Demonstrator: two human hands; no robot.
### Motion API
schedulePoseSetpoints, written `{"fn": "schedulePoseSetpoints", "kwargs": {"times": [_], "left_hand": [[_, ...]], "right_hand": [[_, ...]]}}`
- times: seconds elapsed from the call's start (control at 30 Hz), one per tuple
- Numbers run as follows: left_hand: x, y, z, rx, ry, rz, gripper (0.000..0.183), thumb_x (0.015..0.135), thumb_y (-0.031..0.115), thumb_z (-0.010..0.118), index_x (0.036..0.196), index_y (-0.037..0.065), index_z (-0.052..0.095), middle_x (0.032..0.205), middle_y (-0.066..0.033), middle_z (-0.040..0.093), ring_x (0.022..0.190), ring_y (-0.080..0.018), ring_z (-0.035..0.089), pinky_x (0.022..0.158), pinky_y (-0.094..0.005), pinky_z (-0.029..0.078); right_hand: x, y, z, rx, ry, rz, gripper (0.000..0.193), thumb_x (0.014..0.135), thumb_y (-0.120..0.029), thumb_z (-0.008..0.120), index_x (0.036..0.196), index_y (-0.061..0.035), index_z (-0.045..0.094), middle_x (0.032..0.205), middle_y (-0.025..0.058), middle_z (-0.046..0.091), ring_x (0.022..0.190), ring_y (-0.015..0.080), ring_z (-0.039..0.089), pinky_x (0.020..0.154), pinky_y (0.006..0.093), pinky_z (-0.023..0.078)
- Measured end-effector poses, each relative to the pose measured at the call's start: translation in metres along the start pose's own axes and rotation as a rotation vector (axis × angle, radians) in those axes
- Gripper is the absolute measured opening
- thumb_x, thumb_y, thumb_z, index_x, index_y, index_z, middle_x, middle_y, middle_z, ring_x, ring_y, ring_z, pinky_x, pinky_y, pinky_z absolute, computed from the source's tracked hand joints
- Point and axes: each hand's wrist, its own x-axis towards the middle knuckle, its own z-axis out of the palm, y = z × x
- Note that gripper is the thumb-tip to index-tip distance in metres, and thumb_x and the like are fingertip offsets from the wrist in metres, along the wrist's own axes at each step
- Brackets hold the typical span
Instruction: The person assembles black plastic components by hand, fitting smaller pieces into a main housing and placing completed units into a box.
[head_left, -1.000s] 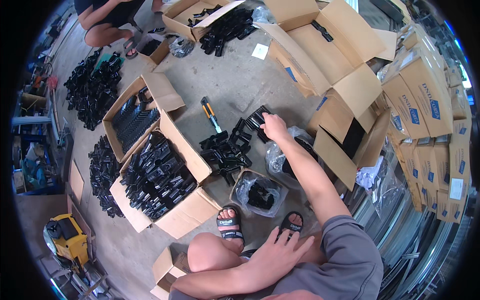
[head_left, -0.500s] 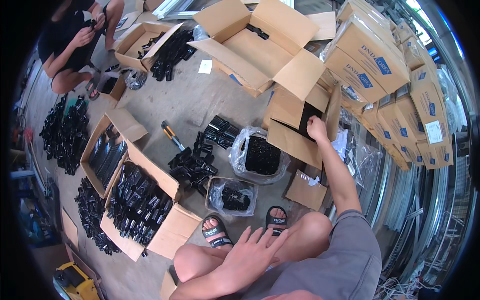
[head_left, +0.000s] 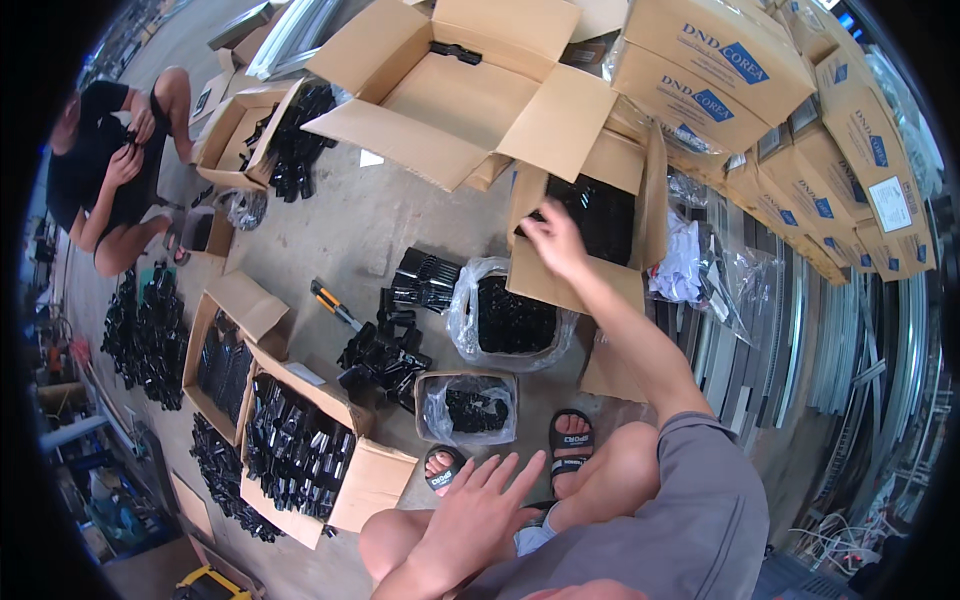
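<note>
At the right, my right hand [head_left: 553, 238] reaches over the near left part of an open cardboard box [head_left: 650, 200]. Motion smears its fingers, so any grip is unclear. Inside that box lies a mass of glossy black parts [head_left: 597, 215]. My left hand [head_left: 487, 505] hovers above my lap, fingers stretched and holding nothing. Just beyond it stands a small plastic-lined box [head_left: 430, 405] with small black pieces [head_left: 477, 410]. Farther on, a bigger clear plastic liner [head_left: 468, 335] surrounds more small black pieces [head_left: 515, 318].
Black moulded parts [head_left: 385, 360] and a yellow-and-black cutter knife [head_left: 335, 303] lie on the floor. Boxes of black parts [head_left: 295, 435] stand left; a large open carton [head_left: 430, 110] stands ahead. Sealed cartons [head_left: 700, 70] are stacked right. Another person [head_left: 105, 160] handles a small black piece.
My right hand has moved left across the box at the right. Its flap no longer covers much of the black contents. My left hand stays spread, while the whole view has shifted.
</note>
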Motion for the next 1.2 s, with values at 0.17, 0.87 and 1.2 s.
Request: {"fn": "schedulePoseSetpoints", "kwargs": {"times": [0.17, 0.87, 1.2], "left_hand": [[0.018, 0.013, -0.003, -0.052, 0.048, 0.012, 0.071, 0.076, 0.02, 0.073, 0.139, 0.005, 0.044, 0.121, -0.0174, 0.058, 0.116, -0.0344, 0.055, 0.096, -0.0428, 0.046], [-0.011, 0.037, 0.018, 0.153, 0.153, -0.046, 0.067, 0.082, 0.021, 0.069, 0.143, 0.009, 0.042, 0.131, -0.0141, 0.057, 0.122, -0.0291, 0.054, 0.103, -0.0424, 0.042], [-0.04, 0.042, 0.041, 0.173, 0.151, -0.01, 0.067, 0.084, 0.026, 0.067, 0.144, 0.01, 0.043, 0.128, -0.0151, 0.059, 0.118, -0.0325, 0.058, 0.101, -0.0425, 0.044]], "right_hand": [[0.002, -0.023, 0.039, -0.399, 0.041, -0.01, 0.09, 0.087, -0.016, 0.061, 0.155, -0.0059, 0.004, 0.149, 0.0316, 0.033, 0.133, 0.0476, 0.04, 0.111, 0.0475, 0.037], [0.01, 0.021, -0.056, -0.47, 0.441, 0.572, 0.038, 0.081, -0.02, 0.072, 0.118, -0.0113, 0.066, 0.112, 0.0187, 0.069, 0.109, 0.0339, 0.065, 0.099, 0.0415, 0.048], [-0.031, -0.054, -0.086, -0.527, 0.397, 0.364, 0.025, 0.083, -0.02, 0.063, 0.105, -0.0127, 0.072, 0.107, 0.0163, 0.071, 0.105, 0.0328, 0.066, 0.093, 0.0402, 0.049]]}}
